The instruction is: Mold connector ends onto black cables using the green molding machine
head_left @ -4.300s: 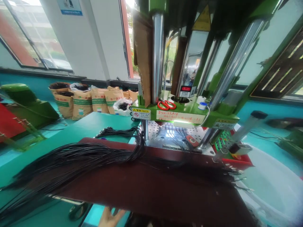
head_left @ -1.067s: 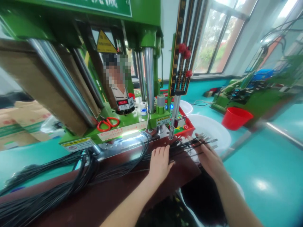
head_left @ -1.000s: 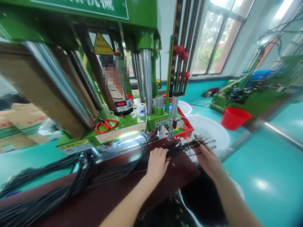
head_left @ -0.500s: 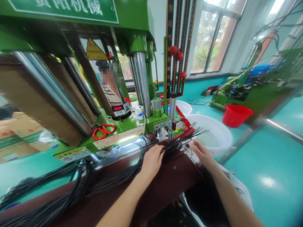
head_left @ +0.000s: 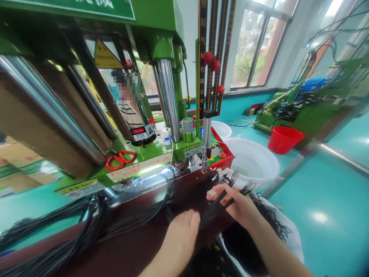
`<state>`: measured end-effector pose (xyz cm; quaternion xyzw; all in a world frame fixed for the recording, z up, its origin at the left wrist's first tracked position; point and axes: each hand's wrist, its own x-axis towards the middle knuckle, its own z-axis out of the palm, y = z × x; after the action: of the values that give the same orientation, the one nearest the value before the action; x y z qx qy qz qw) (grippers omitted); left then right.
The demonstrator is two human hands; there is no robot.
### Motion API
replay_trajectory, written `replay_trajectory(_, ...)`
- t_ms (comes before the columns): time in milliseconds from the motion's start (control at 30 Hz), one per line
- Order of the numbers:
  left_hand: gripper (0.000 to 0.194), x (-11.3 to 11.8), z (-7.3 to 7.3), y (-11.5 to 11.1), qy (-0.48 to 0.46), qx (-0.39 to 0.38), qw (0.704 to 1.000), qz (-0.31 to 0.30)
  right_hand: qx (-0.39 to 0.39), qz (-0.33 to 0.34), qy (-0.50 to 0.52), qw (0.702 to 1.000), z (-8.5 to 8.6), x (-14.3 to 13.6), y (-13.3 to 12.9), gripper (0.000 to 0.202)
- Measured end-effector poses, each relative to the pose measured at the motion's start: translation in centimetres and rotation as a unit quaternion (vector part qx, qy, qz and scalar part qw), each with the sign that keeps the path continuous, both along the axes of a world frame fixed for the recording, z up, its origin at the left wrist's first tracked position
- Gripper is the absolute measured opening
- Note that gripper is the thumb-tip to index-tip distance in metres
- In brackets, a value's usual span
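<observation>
A bunch of thin black cables (head_left: 211,209) with pale metallic-looking ends runs slantwise between my hands over the dark red tabletop (head_left: 138,250). My left hand (head_left: 181,232) is closed round the lower part of the bunch, its fingertips curled out of sight. Farther right, my right hand (head_left: 239,207) wraps its fingers round the cables near their ends, thumb and forefinger to the left. More black cables (head_left: 129,221) stretch along the tabletop to the left, where they lie in thick loops.
A green press (head_left: 161,154) stands behind the tabletop, with red-handled scissors (head_left: 121,159) on its ledge. To the right are a white tub (head_left: 259,161), a red bucket (head_left: 285,139) and a white sack (head_left: 292,227) with black lattice-like pieces on it. A person (head_left: 131,111) is visible through the press.
The cable bunch has come down and nearer to me, off the tabletop's back edge. My left hand moved down; my right hand went from beside the ends to gripping the cables. The view shifted slightly.
</observation>
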<state>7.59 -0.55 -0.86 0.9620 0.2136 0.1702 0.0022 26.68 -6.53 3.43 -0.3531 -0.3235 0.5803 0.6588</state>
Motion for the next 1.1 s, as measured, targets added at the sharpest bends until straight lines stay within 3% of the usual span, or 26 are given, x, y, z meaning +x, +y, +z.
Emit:
replay_trajectory(133,0.012,-4.0,-1.0,-1.8,0.095,-0.104,0.988,-0.066,-0.001,0.103,-0.137,0.985,-1.0,-1.8,-0.5,0.024)
replay_trajectory(200,0.004,-5.6,-0.4,-2.0,0.129,-0.182,0.971,-0.081,0.033,0.152,-0.197,0.968,-1.1,-3.0,-0.4,0.024)
replay_trajectory(267,0.010,-6.5,0.9,-2.1,0.121,-0.334,0.931,-0.087,0.075,0.210,-0.235,0.946,-1.0,-4.3,-0.1,0.027)
replay_trajectory(333,0.016,-6.3,2.3,-2.4,0.053,-0.540,0.835,-0.091,0.103,0.273,-0.238,0.926,-1.0,-5.6,0.3,0.029)
replay_trajectory(433,0.036,-4.3,2.8,-3.2,-0.121,-0.770,0.623,-0.061,0.093,0.329,-0.198,0.918,-2.0,-6.9,1.1,0.030)
replay_trajectory(500,0.041,-2.6,2.2,-3.6,-0.229,-0.825,0.517,0.018,0.055,0.307,-0.186,0.932,-3.0,-7.2,1.7,0.032)
replay_trajectory(567,0.043,-1.3,1.5,-3.8,-0.274,-0.838,0.466,0.072,0.005,0.249,-0.146,0.957,-3.8,-6.7,2.3,0.037)
replay_trajectory(667,0.040,-0.4,1.1,-3.8,-0.241,-0.848,0.468,0.066,0.001,0.149,-0.059,0.987,-3.2,-4.6,3.5,0.042)
replay_trajectory(733,0.037,0.0,1.0,-3.6,-0.213,-0.847,0.483,0.054,0.046,0.136,-0.090,0.985,-1.8,-3.1,4.1,0.041)
replay_trajectory(800,0.035,0.5,0.8,-3.3,-0.205,-0.847,0.489,0.046,0.067,0.198,-0.197,0.958,0.0,-2.0,4.4,0.039)
replay_trajectory(900,0.033,1.5,0.6,-2.9,-0.222,-0.847,0.481,0.038,0.068,0.297,-0.356,0.883,2.0,-1.5,4.4,0.039)
replay_trajectory(1000,0.031,2.6,0.6,-2.4,-0.241,-0.840,0.483,0.050,0.073,0.314,-0.431,0.843,2.6,-1.8,4.2,0.046)
replay_trajectory(1100,0.027,3.6,0.7,-1.8,-0.258,-0.828,0.494,0.067,0.084,0.280,-0.473,0.831,2.2,-2.2,4.3,0.059)
